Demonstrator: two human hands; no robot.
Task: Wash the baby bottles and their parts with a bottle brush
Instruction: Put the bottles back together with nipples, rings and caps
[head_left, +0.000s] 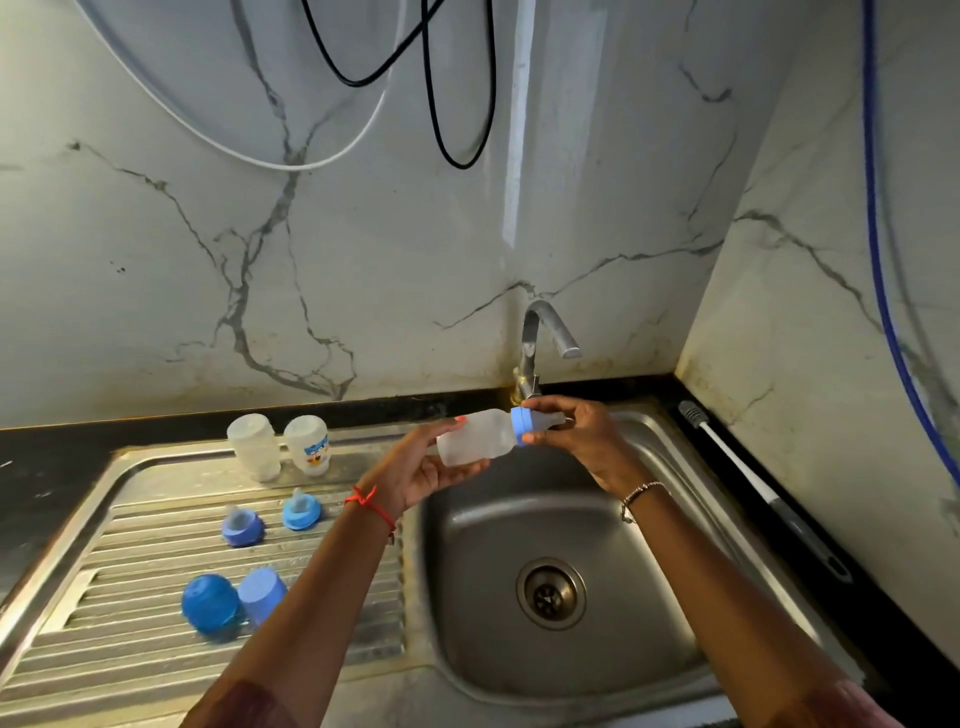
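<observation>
Baby bottle (475, 439) in hand is the thing to judge, but take the scene from the near side first. Nearest lies the ribbed drainboard (156, 644), with two blue caps (210, 603) side by side, and beyond them two blue collars with teats (300, 512) standing apart on the ribs. Open steel lies around them — plenty of room to set more parts down, though the ridges could tip a small piece.

Over the far left edge of the sink basin (493, 665) the bottle is held on its side. The left hand (415, 478) cups the frosted body from beneath, and the right hand (576, 441) pinches the blue collar (519, 426) with thumb and fingertips, the teat pointing right. It looks empty, so light; thin plastic, stiff enough not to buckle, likely slick once wet. The waisted body is the sound place to grip, the collar the place to twist. A slip here would only drop it into the basin, which is bare down to the drain.

Behind, two more bottles (306, 444) stand upright at the drainboard's back edge. The tap (540, 338) shows no water running; its spout overhangs just behind the hands, so lifting calls for care. The bottle brush (748, 467) lies along the right ledge against the wall, within the right hand's reach.
</observation>
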